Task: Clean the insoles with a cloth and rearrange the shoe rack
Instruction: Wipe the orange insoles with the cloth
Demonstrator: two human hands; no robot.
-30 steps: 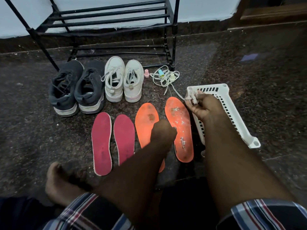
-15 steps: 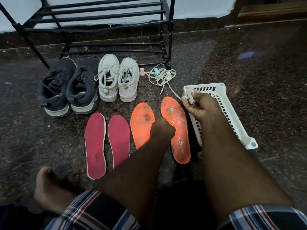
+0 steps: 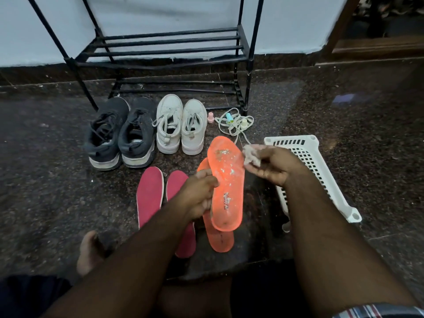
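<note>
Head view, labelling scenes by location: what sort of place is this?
Probably a home entryway or hall floor: a black shoe rack against a pale wall, with dark sneakers on speckled stone floor.

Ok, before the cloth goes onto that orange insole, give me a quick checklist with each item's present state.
1. Left hand grips the dirty orange insole firmly at its edge: ok.
2. Right hand holds the cloth: ok, bunched in the fingers.
3. Cloth touching the insole: cannot tell; it sits right at the insole's edge.
4. Dirty face turned up: ok, whitish specks show.
5. Second orange insole out of the way: ok, on the floor beneath the held one.
6. Pink insoles wiped: cannot tell.
</note>
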